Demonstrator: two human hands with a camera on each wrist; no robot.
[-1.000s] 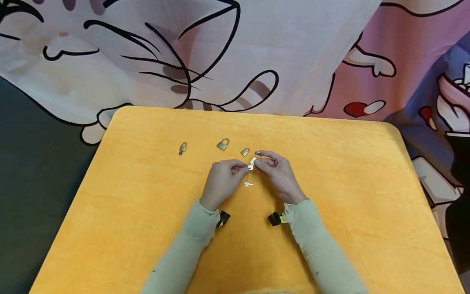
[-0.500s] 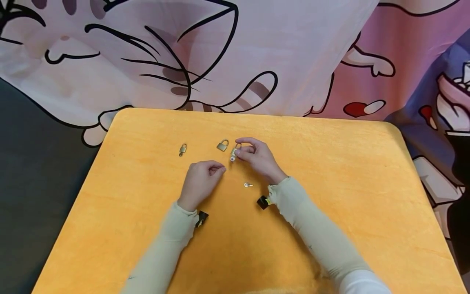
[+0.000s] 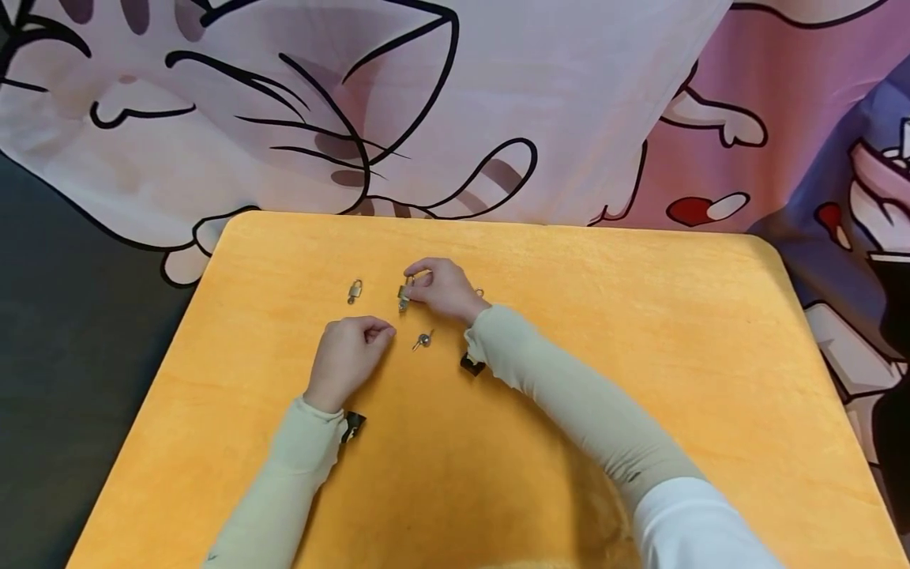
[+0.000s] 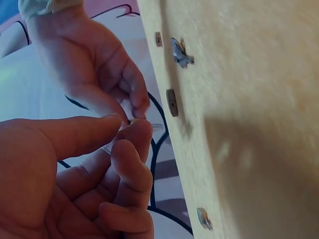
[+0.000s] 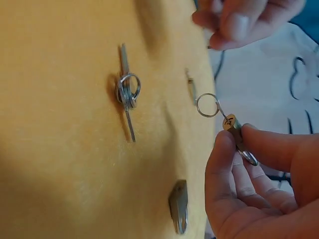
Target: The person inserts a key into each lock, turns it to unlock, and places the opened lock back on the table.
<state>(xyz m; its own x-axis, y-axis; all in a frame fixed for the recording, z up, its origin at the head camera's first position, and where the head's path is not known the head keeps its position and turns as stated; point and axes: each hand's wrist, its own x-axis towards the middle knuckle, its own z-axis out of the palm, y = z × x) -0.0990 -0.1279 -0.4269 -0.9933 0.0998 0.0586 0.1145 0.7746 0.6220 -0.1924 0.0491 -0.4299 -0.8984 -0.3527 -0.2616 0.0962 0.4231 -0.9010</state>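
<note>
We are seeing the right hand (image 3: 446, 291) pinching a small rectangular brass padlock (image 5: 232, 125) above the yellow table (image 3: 398, 482), a ringed silver key (image 5: 223, 112) standing in its keyway (that insertion is looking done). Loose silver metal keys (image 3: 424, 341) are lying nearby, seemingly unused. The left hand (image 3: 347, 359) is showing a narrow grip; whether it is holding anything, we cannot tell.

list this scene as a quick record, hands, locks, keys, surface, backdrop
left hand: fingers loosely curled, nothing visible in its grip
right hand: grips a lock with a key in it
other locks: three on the table
loose keys: on the table, right of left hand
table: yellow
backdrop: cartoon-printed cloth
</note>
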